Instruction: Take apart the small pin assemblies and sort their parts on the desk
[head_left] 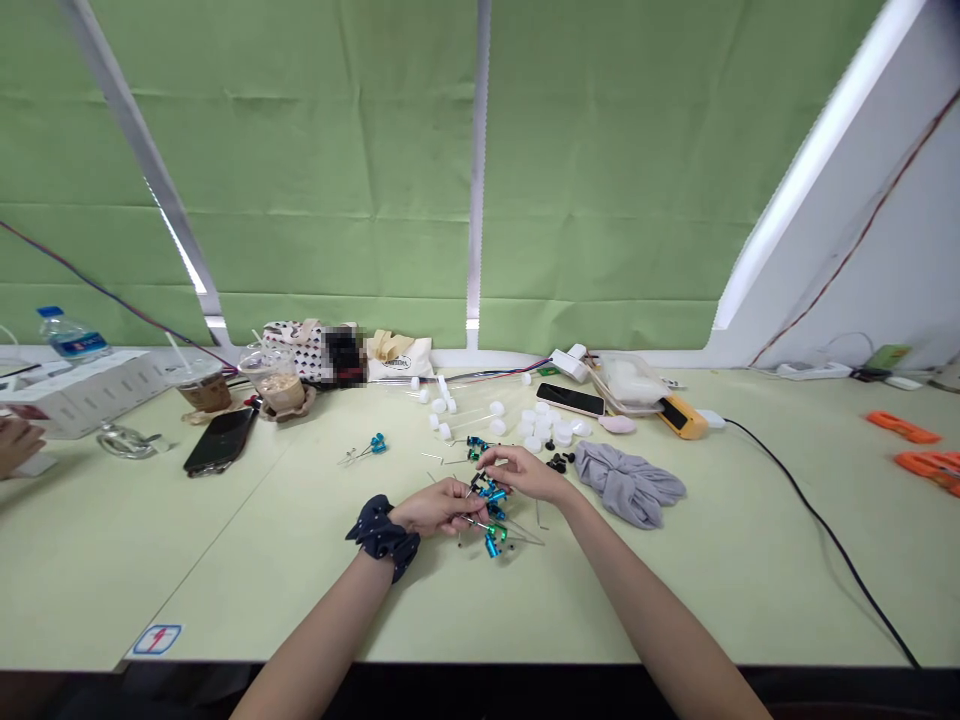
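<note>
My left hand (444, 506), with a dark dotted scrunchie (384, 538) at its wrist, is closed around a thin metal rod at the middle of the table. Small shiny blue metal parts (495, 497) lie beside and under its fingertips, and a green part (496, 532) sits just below. My right hand (523, 472) reaches in from the right. Its fingers are bent together by a small black piece (478, 481); what exactly they grip is too small to tell. More blue parts with thin rods (377, 444) lie to the left.
White round caps (537, 428), clear tubes, a phone (570, 400) and a grey cloth (628, 484) lie behind and right. Drink cups (281, 392), another phone (220, 441) and a white box stand left. Another person's hand (16, 445) shows at the left edge. A black cable (814, 535) crosses the right side.
</note>
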